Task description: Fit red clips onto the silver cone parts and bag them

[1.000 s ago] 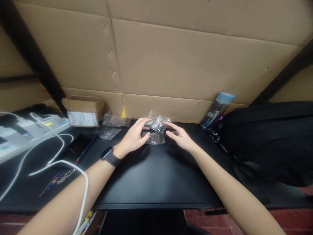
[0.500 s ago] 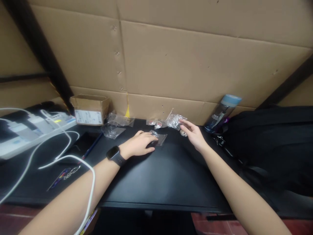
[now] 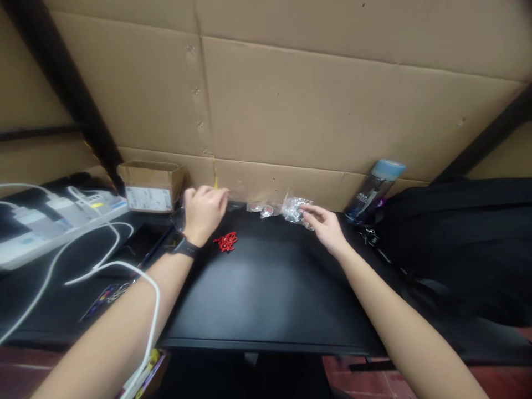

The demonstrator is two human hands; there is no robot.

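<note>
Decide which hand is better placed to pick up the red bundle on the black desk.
Left, probably. The left hand is right beside the red bundle, while the right hand is farther off, resting at the crinkled clear bag. The left hand looks curled and blurred, so its grip is unclear.

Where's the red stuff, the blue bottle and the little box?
red bits [image 3: 225, 241], head view, middle of the pile.
blue bottle [image 3: 369, 195], head view, its clear body.
little box [image 3: 150, 194], head view, its front side.
</note>
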